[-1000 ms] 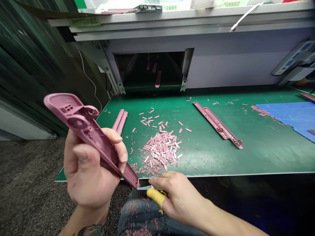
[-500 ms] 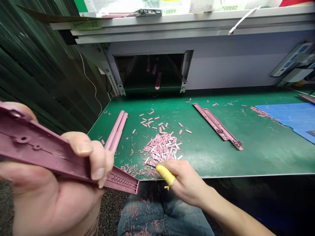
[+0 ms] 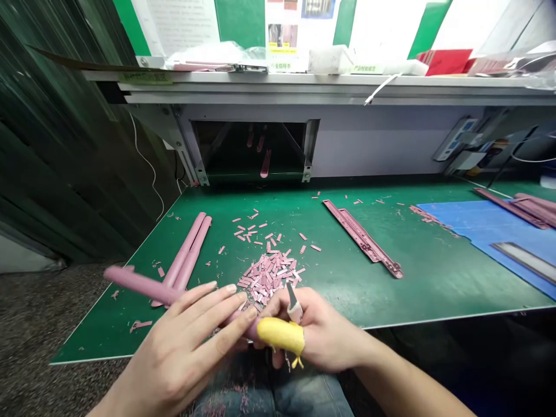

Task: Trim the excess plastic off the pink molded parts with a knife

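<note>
My left hand (image 3: 186,341) is closed around a long, narrow pink plastic part (image 3: 139,282), held over the front edge of the table with its smooth rounded side up. My right hand (image 3: 325,330) wears a yellow finger cot (image 3: 281,335) on the thumb, which presses on the near end of that part. A small knife (image 3: 292,301) sits in the same hand, its blade pointing up and away; most of its handle is hidden. Just beyond the hands lies a pile of small pink strips (image 3: 269,275). Two similar pink parts (image 3: 186,252) rest side by side at the left.
Another pink part (image 3: 362,238) lies hollow side up, right of the pile. A blue sheet (image 3: 469,223) with more pink parts (image 3: 512,207) covers the far right. Behind, a conveyor opening (image 3: 234,168) holds several pink pieces under a metal-edged shelf (image 3: 269,92).
The pink part has come from close at the left to the middle and turned smooth side up. My right hand has lifted the knife blade upward and met the part. The view has tilted up.
</note>
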A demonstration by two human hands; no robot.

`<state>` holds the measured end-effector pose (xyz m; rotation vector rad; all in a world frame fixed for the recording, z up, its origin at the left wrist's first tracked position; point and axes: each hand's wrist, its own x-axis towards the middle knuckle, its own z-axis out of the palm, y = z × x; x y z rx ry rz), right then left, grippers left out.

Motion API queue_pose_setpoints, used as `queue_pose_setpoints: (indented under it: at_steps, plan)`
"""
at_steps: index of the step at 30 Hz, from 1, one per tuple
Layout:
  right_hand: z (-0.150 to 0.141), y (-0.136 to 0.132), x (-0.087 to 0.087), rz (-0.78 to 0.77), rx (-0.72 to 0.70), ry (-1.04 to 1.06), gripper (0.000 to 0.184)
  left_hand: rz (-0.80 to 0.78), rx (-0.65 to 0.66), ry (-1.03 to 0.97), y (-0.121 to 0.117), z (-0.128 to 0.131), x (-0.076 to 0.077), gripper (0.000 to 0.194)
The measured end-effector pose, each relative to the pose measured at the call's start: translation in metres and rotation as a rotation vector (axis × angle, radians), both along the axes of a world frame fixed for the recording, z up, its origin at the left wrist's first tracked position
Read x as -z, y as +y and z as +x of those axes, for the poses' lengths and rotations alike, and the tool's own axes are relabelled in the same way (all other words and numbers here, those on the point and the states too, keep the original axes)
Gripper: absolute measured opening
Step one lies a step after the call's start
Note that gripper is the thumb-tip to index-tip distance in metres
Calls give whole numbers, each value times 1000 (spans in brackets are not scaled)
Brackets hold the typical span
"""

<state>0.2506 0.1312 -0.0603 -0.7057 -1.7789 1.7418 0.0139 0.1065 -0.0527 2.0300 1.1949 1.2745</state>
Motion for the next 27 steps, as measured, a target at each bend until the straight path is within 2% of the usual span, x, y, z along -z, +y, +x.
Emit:
queue_pose_setpoints:
  at_steps: [2,3,5,8,12,16,18,23,27]
  plan:
    - [10,8,-4,130,-60,-19,26,109,230,271,2,-6,-4,50]
    - [13,11,-4,232,-42,-51,25,202,294,390,5,-10,-7,54]
    - [16,14,-2,429,68,-153,24,366,308,600,12,-20,-14,58]
    - [14,12,4,657,214,-264,23,464,250,799,20,-31,-22,58]
    - [2,10,9,929,184,-331,22,525,276,879,22,-31,-32,50]
    - [-11,14,12,1221,254,-499,31,547,299,921,19,-24,-41,44]
    - [-16,17,14,1329,281,-561,30,553,300,942,18,-23,-43,44]
    - [-17,22,14,1431,232,-577,23,570,305,963,15,-28,-43,45]
    - [-14,20,11,1483,213,-490,21,501,278,941,7,-30,-33,49]
